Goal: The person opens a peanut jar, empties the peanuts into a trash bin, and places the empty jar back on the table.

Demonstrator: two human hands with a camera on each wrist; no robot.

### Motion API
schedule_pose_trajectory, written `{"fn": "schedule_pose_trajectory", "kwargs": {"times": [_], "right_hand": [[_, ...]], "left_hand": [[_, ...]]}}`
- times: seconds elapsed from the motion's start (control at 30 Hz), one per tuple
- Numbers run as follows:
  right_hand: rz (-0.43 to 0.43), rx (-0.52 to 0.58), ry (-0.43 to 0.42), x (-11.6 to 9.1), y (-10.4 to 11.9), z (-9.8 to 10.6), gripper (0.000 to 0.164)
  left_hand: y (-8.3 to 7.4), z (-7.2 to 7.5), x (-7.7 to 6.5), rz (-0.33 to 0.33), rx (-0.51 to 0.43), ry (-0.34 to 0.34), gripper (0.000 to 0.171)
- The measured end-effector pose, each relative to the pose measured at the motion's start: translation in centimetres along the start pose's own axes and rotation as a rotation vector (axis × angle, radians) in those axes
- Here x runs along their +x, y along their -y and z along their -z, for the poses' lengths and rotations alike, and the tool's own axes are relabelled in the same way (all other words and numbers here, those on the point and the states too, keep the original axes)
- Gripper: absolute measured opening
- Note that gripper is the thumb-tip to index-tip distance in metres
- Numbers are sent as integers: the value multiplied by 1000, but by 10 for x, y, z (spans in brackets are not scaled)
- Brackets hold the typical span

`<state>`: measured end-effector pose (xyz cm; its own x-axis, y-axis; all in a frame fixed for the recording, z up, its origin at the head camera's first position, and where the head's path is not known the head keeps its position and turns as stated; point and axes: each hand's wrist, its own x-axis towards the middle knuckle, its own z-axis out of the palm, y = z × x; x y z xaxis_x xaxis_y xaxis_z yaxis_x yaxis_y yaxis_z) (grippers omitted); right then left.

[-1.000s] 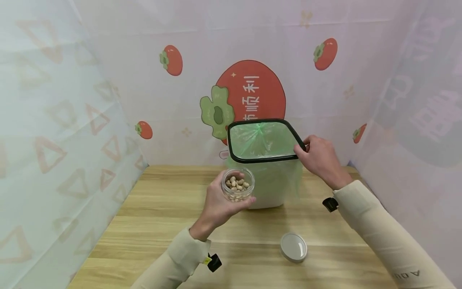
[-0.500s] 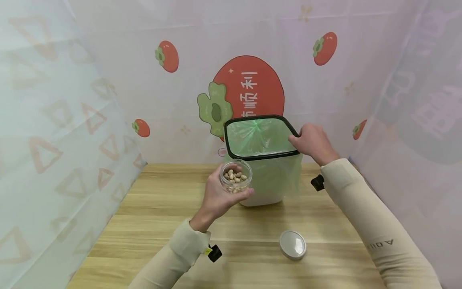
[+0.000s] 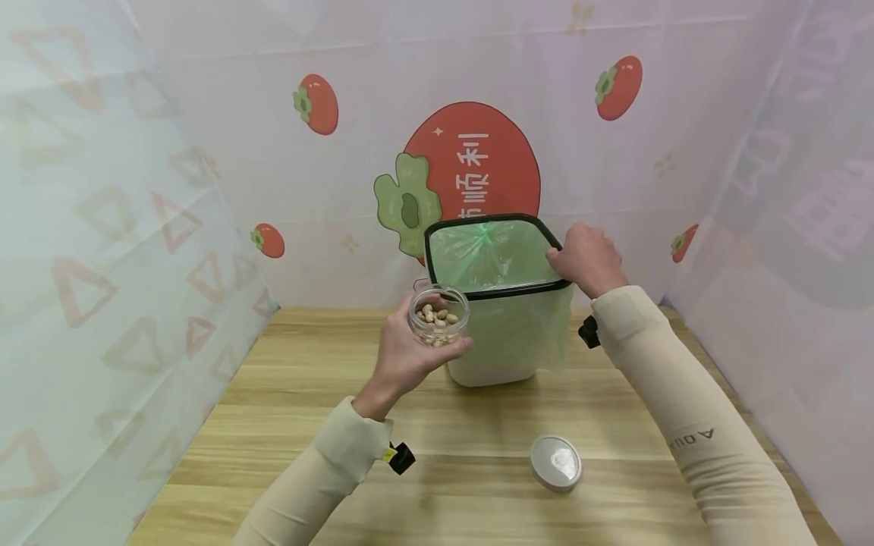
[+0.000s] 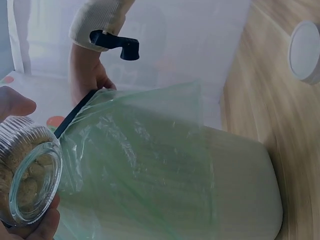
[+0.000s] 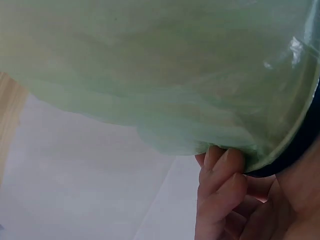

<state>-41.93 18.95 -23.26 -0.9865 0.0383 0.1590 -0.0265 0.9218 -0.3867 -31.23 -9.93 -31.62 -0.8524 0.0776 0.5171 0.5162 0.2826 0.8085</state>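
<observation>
My left hand (image 3: 403, 350) holds a clear jar (image 3: 438, 315) with several peanuts (image 3: 437, 315) or similar light-brown nuts in it; its mouth is uncovered. The jar stands just in front of the bin's near left side, apart from the opening. A white trash bin (image 3: 488, 371) has a green plastic bag (image 3: 519, 326) lining it, folded over outside under a black rim (image 3: 501, 292). At the rim's right side my right hand (image 3: 589, 258) grips the edge, thumb over the top. From the right wrist view, its curled fingers (image 5: 225, 175) press the bag below the rim.
A round white lid (image 3: 556, 462) lies on the wooden table (image 3: 307, 425) in front of the bin. Printed cloth walls (image 3: 362, 114) enclose the table at the back and both sides.
The jar in my left hand has moved slightly up and left in the head view. My right hand keeps its place on the rim, its wrist raised and forearm shifted left.
</observation>
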Motion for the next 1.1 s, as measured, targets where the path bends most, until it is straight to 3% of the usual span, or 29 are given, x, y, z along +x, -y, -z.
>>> {"fn": "schedule_pose_trajectory", "kwargs": {"times": [0.27, 0.67, 1.1], "right_hand": [[6, -12, 5, -1, -1, 2, 31], [9, -30, 39, -10, 0, 8, 33], [22, -59, 14, -16, 8, 5, 24]], "left_hand": [[-5, 14, 5, 7, -27, -11, 66], [-12, 32, 32, -32, 29, -67, 66], [-18, 37, 63, -25, 51, -75, 62]]}}
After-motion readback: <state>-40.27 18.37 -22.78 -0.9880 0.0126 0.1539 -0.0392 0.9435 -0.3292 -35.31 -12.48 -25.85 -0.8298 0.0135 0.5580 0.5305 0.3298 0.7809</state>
